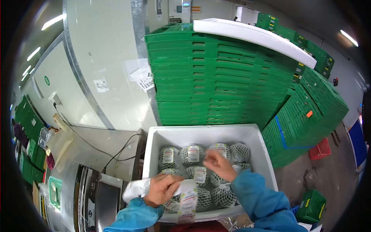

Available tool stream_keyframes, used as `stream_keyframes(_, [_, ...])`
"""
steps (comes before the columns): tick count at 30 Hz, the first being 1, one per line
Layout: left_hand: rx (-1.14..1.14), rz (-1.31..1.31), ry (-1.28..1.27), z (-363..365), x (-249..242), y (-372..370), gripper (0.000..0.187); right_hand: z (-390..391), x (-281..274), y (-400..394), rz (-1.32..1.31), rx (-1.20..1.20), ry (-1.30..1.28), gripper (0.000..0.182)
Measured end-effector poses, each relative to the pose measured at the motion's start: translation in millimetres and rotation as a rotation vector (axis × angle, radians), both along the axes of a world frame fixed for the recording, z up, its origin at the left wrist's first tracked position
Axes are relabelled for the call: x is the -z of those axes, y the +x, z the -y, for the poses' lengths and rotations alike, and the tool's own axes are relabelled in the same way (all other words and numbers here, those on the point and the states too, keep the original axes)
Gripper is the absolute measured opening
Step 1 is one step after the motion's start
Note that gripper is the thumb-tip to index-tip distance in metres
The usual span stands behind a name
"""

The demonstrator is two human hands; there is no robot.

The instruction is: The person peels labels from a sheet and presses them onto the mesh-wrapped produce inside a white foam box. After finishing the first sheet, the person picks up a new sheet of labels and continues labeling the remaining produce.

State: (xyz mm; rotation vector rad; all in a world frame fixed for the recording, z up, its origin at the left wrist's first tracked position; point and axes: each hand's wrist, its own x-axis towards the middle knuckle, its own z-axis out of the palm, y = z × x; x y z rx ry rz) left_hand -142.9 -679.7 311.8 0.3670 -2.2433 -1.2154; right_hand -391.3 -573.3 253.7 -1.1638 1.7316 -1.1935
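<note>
My left hand (162,188) is closed around a strip of printed labels (188,201), which hangs down over the near side of a white foam box (266,154). A crumpled white backing strip (136,190) trails from the same hand to the left. Over the middle of the box, my right hand (220,165) has its fingers pinched together; anything between them is too small to make out. Below it lie several round items in white foam netting (223,196), some carrying a white and green label (200,174). Both hands partly cover the items.
Tall stacks of green crates (216,77) stand right behind the box, with a white foam lid (251,36) on top. More crates (309,112) are at the right. A metal machine (102,197) and a black cable (116,156) are at the left.
</note>
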Motion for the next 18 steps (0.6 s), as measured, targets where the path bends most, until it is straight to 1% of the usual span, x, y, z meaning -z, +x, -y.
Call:
stream_keyframes(1, [-0.007,0.008,-0.006,0.0,-0.9,0.2,0.010,-7.0,-21.6,28.9,0.495,-0.162,-0.002,0.058])
stream_keyframes(3, [-0.121,-0.062,-0.236,5.0,1.5,-7.6,0.010,-21.2,-33.9,74.8,0.663,-0.233,-0.144,0.045])
stream_keyframes(4, [-0.122,-0.177,-0.292,9.3,4.3,-15.9,0.014,-22.7,-40.5,85.8,0.658,-0.231,-0.150,0.045])
stream_keyframes(5, [-0.116,-0.182,-0.293,9.7,7.4,-18.8,0.014,-25.1,-46.0,94.5,0.638,-0.185,-0.140,0.041])
stream_keyframes(6, [-0.102,-0.223,-0.224,8.5,10.5,-21.1,0.014,-28.7,-48.0,98.5,0.618,-0.136,-0.128,0.037])
stream_keyframes(7, [-0.085,-0.261,-0.153,6.1,12.4,-22.6,0.015,-31.8,-44.2,98.3,0.615,-0.124,-0.130,0.037])
stream_keyframes(8, [-0.073,-0.264,-0.152,0.7,13.6,-22.3,0.015,-33.2,-37.9,96.3,0.511,-0.103,-0.113,0.037])
stream_keyframes(9, [-0.056,-0.232,0.059,-6.7,14.5,-20.5,0.014,-34.7,-35.7,95.0,0.406,-0.084,-0.094,0.037])
stream_keyframes(10, [-0.039,-0.194,0.272,-12.3,14.5,-19.5,0.013,-38.6,-39.2,96.6,0.327,-0.034,-0.141,0.029])
stream_keyframes(11, [-0.032,-0.193,0.277,-15.1,13.9,-20.2,0.013,-41.2,-40.5,99.0,0.327,-0.026,-0.137,0.029])
stream_keyframes(13, [-0.010,-0.196,0.270,-19.5,13.3,-22.1,0.010,-45.0,-41.0,102.6,0.612,0.075,-0.244,0.025])
stream_keyframes(14, [-0.003,-0.193,0.274,-20.3,14.0,-21.4,0.010,-48.6,-40.4,101.4,0.612,0.083,-0.242,0.025])
stream_keyframes(16, [0.047,-0.138,0.259,-18.0,16.5,-15.1,0.013,-58.1,-39.3,96.0,0.335,0.090,-0.157,0.019])
stream_keyframes(17, [0.050,-0.137,0.264,-17.0,16.9,-10.6,0.013,-61.5,-40.8,92.5,0.334,0.094,-0.153,0.019])
stream_keyframes(18, [0.013,-0.042,0.203,-15.7,17.2,-4.8,0.016,-64.0,-45.6,87.5,0.100,0.093,-0.284,0.016])
